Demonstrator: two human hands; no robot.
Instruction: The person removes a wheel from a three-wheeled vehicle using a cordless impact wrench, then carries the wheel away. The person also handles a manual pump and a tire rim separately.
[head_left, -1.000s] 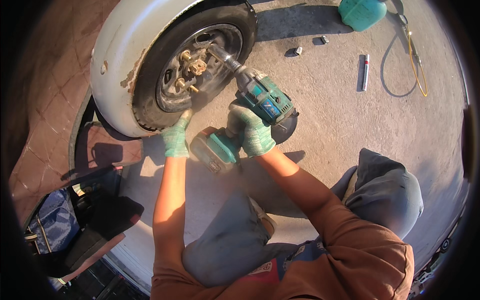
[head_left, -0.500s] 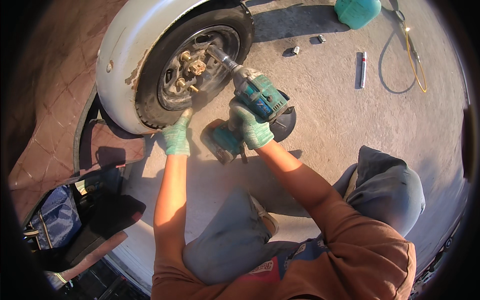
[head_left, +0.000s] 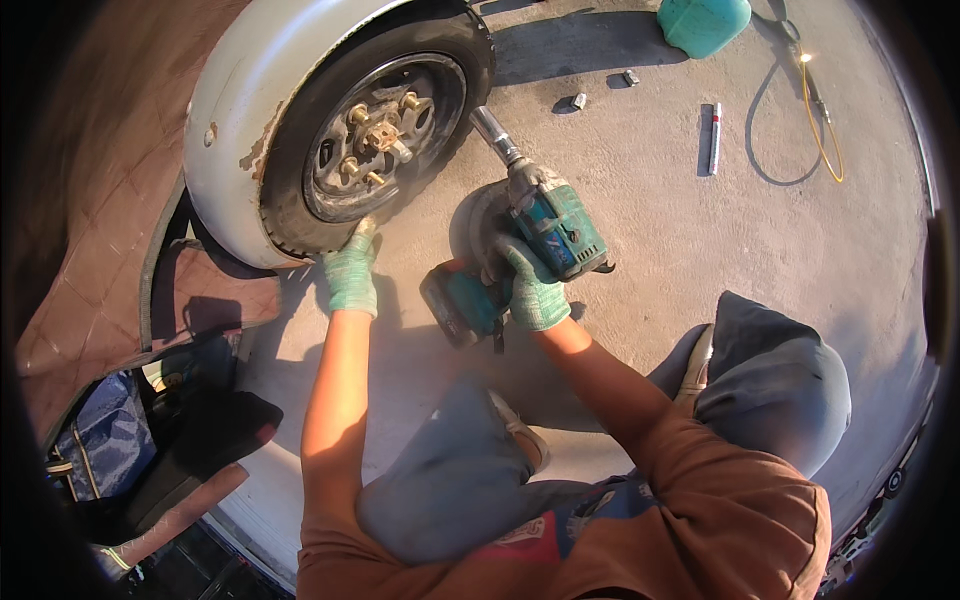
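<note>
My right hand, in a green-and-white knit glove, is closed round the handle of a teal cordless impact wrench. Its long silver socket points up and left, apart from the wheel. The wheel is a black tyre on a dusty steel rim, with brass-coloured nuts or studs round a rusty hub. Gloved the same way, my left hand holds the tyre's lower edge. Its thumb lies up against the sidewall, while the other fingers are mostly hidden.
A silver fender with rust patches arches over the wheel. On the concrete lie two small metal pieces, a white marker-like stick and a yellow looped hose or cable. A teal plastic jug stands far off. Brown quilted matting hangs at left.
The impact wrench has moved right and away from the wheel in my right hand, so its socket no longer overlaps the rim. My left hand stays at the tyre's lower edge.
</note>
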